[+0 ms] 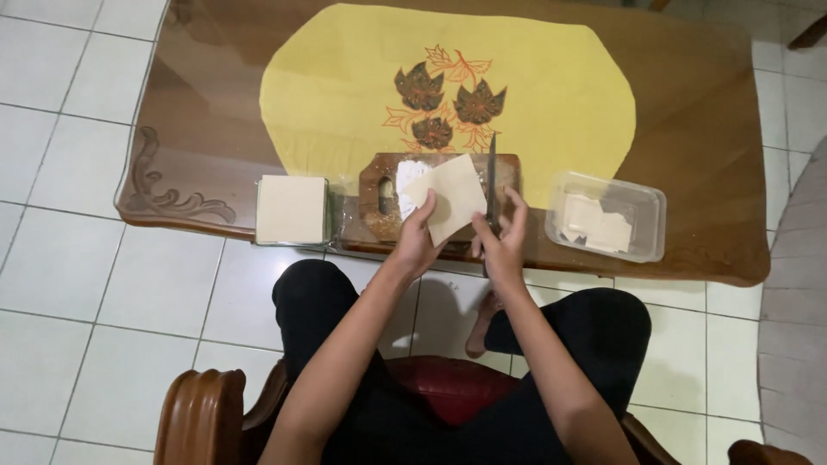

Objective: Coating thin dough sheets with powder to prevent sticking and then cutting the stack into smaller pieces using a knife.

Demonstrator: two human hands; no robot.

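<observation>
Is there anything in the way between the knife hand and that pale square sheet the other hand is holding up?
Nothing visible does. The left hand holds the pale sheet over the wooden cutting board. The right hand holds the knife right beside the sheet's edge, with no object between them. The plastic container sits off to the side.

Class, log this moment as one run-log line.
left hand: holds pale square dough sheet | right hand: grips dark knife | under: brown wooden cutting board

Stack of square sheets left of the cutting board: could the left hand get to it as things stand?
Probably yes. The stack of sheets lies uncovered beside the board, but the left hand holds a pale sheet.
</observation>
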